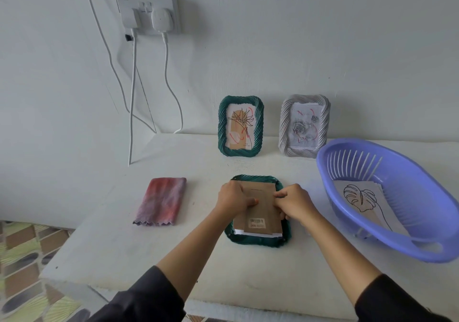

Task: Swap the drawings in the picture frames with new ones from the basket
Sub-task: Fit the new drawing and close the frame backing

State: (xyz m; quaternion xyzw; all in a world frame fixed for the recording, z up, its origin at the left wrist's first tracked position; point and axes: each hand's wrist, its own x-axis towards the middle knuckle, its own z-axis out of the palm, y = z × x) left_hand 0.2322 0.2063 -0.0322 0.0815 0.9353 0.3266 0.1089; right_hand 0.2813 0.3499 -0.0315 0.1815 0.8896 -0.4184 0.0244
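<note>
Step looked like opening the face-down frame (258, 241) at centre of view: left hand (232, 197) pressed flat on backing (263, 208), right hand (296, 203) pinched its right edge; next move probably needed backing lifted clear, then drawing (360, 197) fetched from basket (323, 165), right.

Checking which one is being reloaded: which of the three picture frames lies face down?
The green frame nearest the person: it lies flat, brown backing up, with the left hand and right hand on it. The other green frame and the white frame stand upright, facing out.
</note>
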